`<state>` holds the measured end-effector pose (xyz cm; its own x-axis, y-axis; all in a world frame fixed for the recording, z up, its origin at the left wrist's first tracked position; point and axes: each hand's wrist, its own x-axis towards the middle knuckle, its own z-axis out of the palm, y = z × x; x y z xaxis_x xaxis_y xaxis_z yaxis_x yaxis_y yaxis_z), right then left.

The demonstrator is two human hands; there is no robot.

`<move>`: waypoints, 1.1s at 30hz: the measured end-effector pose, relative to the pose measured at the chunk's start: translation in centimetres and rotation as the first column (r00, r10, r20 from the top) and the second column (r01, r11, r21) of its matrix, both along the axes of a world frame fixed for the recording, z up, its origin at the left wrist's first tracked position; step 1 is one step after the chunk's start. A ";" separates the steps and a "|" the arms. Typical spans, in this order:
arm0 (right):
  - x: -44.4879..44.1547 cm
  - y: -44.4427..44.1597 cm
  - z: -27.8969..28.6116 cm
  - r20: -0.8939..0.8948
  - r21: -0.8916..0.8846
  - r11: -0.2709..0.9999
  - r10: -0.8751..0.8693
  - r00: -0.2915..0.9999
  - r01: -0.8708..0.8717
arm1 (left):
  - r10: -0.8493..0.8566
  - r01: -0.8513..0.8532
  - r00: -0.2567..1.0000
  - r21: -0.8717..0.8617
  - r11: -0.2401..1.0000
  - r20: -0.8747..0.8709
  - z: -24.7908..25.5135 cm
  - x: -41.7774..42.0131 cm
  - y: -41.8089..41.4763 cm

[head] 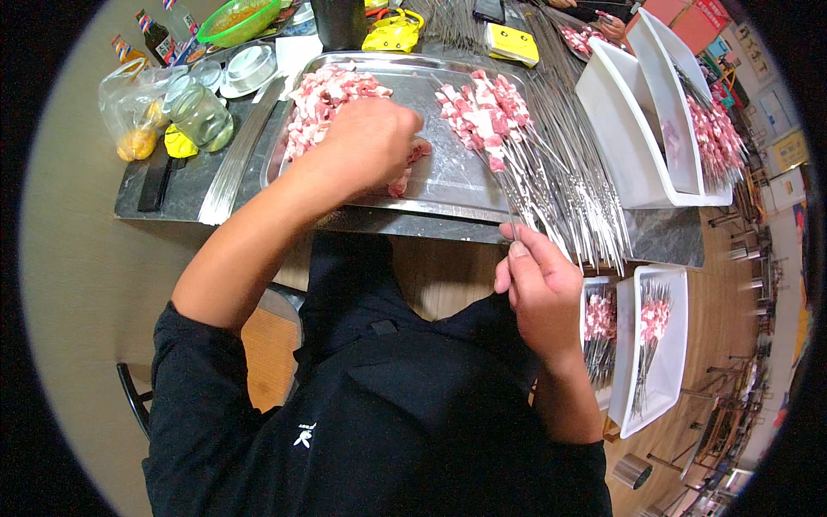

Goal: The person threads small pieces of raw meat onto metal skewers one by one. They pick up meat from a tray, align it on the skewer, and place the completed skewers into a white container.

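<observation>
My left hand [375,139] is curled over the metal tray [452,194], beside a heap of raw meat pieces [323,97]. Its fingertips are hidden, so whether it holds anything cannot be told. Darker meat pieces [400,184] lie just below and beside it. At the tray's front right, my right hand [539,278] pinches a thin metal skewer [514,229] that points up toward the tray. Skewers threaded with meat [484,116] rest on the tray's right side, their bare shafts over its edge.
Many bare skewers [594,220] lie right of the tray, another bundle [236,155] left. White bins [620,129] stand at right; lower bins [662,388] hold meat skewers. A glass jar [203,119], green basket [239,22] and bottles [155,39] stand at left. Another person's hand [612,29] is at top right.
</observation>
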<state>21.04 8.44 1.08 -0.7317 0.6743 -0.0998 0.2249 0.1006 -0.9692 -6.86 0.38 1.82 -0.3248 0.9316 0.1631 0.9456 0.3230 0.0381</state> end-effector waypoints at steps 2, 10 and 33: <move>0.0 -0.5 -0.3 -0.017 -0.002 1.000 -0.002 1.000 0.002 | -0.080 0.078 0.992 -0.029 0.997 -0.094 -1.4 -0.8 1.2; 2.1 0.3 -0.4 0.055 0.066 0.998 0.011 0.998 -0.015 | 0.101 -0.191 0.936 0.244 0.951 0.338 -0.5 -2.3 0.7; 3.1 -0.2 -2.2 0.139 0.079 0.986 0.136 0.981 -0.148 | -0.639 -0.676 -0.455 0.226 0.701 0.620 -2.8 5.6 0.9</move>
<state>24.09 8.20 -1.07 -0.8047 0.5753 -0.1467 0.3282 0.2251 -0.9174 -1.27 1.23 -0.96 -0.5766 0.8091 -0.1135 -0.6708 -0.3895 0.6311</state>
